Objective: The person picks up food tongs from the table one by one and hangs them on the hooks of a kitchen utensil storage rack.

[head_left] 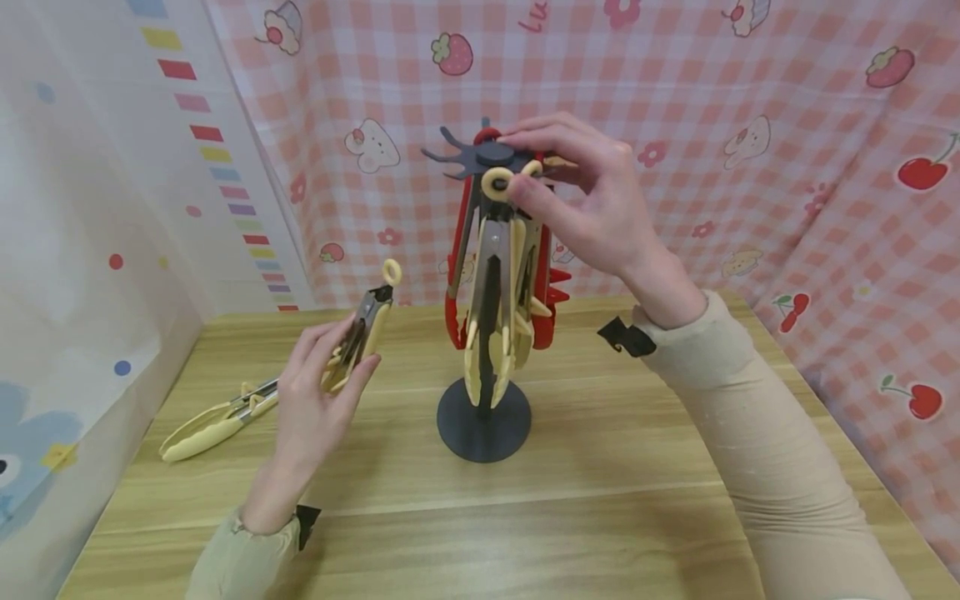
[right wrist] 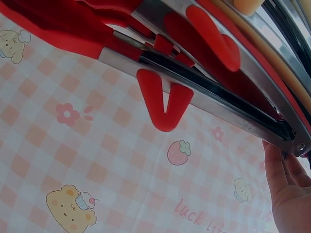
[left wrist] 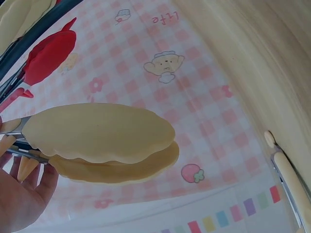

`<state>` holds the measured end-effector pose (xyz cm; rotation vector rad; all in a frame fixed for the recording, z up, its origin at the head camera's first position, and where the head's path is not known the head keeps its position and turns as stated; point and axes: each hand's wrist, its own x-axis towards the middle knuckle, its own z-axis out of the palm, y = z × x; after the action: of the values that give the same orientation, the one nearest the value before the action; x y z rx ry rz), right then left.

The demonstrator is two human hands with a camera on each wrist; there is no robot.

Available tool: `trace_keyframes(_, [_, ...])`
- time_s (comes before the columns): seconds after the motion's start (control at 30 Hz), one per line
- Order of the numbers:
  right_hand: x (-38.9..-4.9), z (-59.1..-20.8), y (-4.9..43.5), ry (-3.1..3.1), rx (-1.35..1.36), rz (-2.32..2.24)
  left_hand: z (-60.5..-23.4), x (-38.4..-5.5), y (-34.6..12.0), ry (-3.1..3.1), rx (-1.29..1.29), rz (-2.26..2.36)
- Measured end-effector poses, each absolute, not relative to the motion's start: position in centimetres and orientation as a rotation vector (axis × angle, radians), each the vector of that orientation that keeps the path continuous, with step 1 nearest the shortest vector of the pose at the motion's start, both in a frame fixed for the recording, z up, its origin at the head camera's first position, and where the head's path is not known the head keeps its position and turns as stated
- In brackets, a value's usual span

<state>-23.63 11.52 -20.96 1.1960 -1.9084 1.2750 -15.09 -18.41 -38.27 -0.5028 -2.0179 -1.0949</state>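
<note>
My left hand [head_left: 318, 383] grips yellow-tipped kitchen tongs [left wrist: 99, 133] in mid-air, left of a dark rack [head_left: 495, 158]. Their yellow ring points up and their scalloped heads hang down toward the table. My right hand [head_left: 588, 192] curls round the right side of the rack's hooked top, its thumb beside the rings of hanging yellow tongs [head_left: 491, 242]. Its fingertips are partly hidden behind the hooks. Red tongs [right wrist: 165, 99] also hang there, with red V-shaped rests on their metal arms. Another pair of yellow tongs [head_left: 206, 433] lies on the table, partly behind my left hand.
The rack stands on a round dark base [head_left: 483, 442] on a wood-grain table [head_left: 600, 500]. Its bare hooks [head_left: 450, 154] spread out at the left. A pink checked curtain [head_left: 375, 83] hangs close behind, and a white patterned cloth [head_left: 90, 208] borders the left side.
</note>
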Motion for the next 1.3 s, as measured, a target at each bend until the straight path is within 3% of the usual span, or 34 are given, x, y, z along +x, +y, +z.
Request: trace_keyframes(1.3, [-23.5, -21.0, 11.4, -1.908, 1.167, 1.261, -35.9, -15.1, -15.8, -1.943, -0.513, -1.16])
